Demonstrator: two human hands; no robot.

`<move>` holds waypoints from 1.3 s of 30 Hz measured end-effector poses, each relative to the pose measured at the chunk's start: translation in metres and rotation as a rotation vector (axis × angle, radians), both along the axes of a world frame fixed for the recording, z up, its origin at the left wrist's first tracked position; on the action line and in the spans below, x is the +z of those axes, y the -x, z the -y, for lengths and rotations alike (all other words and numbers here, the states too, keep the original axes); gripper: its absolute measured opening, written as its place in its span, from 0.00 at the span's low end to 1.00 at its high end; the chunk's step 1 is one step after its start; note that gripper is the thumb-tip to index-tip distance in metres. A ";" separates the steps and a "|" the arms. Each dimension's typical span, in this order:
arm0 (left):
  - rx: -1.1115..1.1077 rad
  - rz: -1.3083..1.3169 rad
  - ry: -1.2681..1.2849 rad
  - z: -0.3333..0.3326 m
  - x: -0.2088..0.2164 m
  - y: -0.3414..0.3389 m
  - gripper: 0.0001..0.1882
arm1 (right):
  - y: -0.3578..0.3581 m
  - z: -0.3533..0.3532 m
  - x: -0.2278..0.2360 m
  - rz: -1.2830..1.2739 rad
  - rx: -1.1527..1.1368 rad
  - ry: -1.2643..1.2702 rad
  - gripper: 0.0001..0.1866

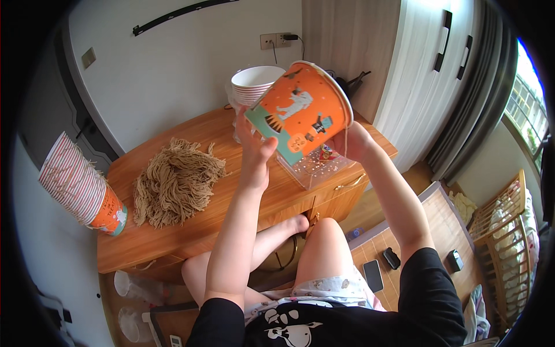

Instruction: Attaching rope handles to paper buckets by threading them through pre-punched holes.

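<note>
An orange and green paper bucket (306,110) with cartoon figures is held tilted above the table, its white rim toward the upper right. My left hand (254,150) is closed on its lower left side, thumb on the green base. At the rim on the right, my right hand (355,143) is closed by a tan cord (346,141) that hangs from the bucket; some of its fingertips are hidden behind the bucket. Below sits a clear plastic box (309,173) with small pale dots and a red packet. A heap of tan cords (176,182) lies to the left.
A leaning stack of nested buckets (81,185) with cords stands at the table's left end. More nested buckets (254,81) stand at the back. The wooden table (254,202) has drawers in front. On the floor lie a phone (373,276) and clear plastic cups (136,287).
</note>
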State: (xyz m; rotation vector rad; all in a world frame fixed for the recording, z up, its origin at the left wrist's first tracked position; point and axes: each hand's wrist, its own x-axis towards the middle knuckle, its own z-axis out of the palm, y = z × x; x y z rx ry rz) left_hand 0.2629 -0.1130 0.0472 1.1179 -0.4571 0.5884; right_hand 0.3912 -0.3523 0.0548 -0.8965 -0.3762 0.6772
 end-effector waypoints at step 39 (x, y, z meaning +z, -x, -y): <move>0.133 -0.064 0.255 -0.073 -0.085 0.098 0.59 | 0.019 -0.043 -0.025 1.470 -0.835 1.312 0.06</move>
